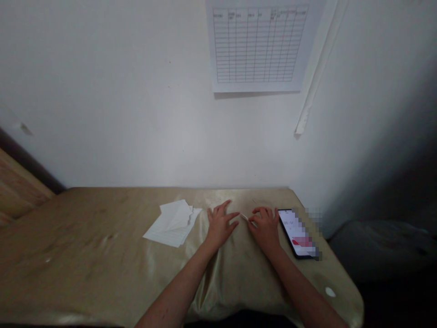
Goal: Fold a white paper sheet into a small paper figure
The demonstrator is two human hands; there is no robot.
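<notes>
The person's right hand (pixel 265 227) pinches a small, thin white strip (pixel 244 217) just over the shiny gold-brown table cover (pixel 119 269). The left hand (pixel 218 224), fingers apart, is just beside the strip. Torn white lined paper sheets (pixel 172 224) lie to its left; a black-edged flat phone (pixel 290 232) lies beside the right hand.

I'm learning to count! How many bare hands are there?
2. The bare left hand is right of the overlapping white paper sheets; the bare right hand, pinching a thin white strip, is left of the black-framed rectangular phone. None seem hidden.
</notes>
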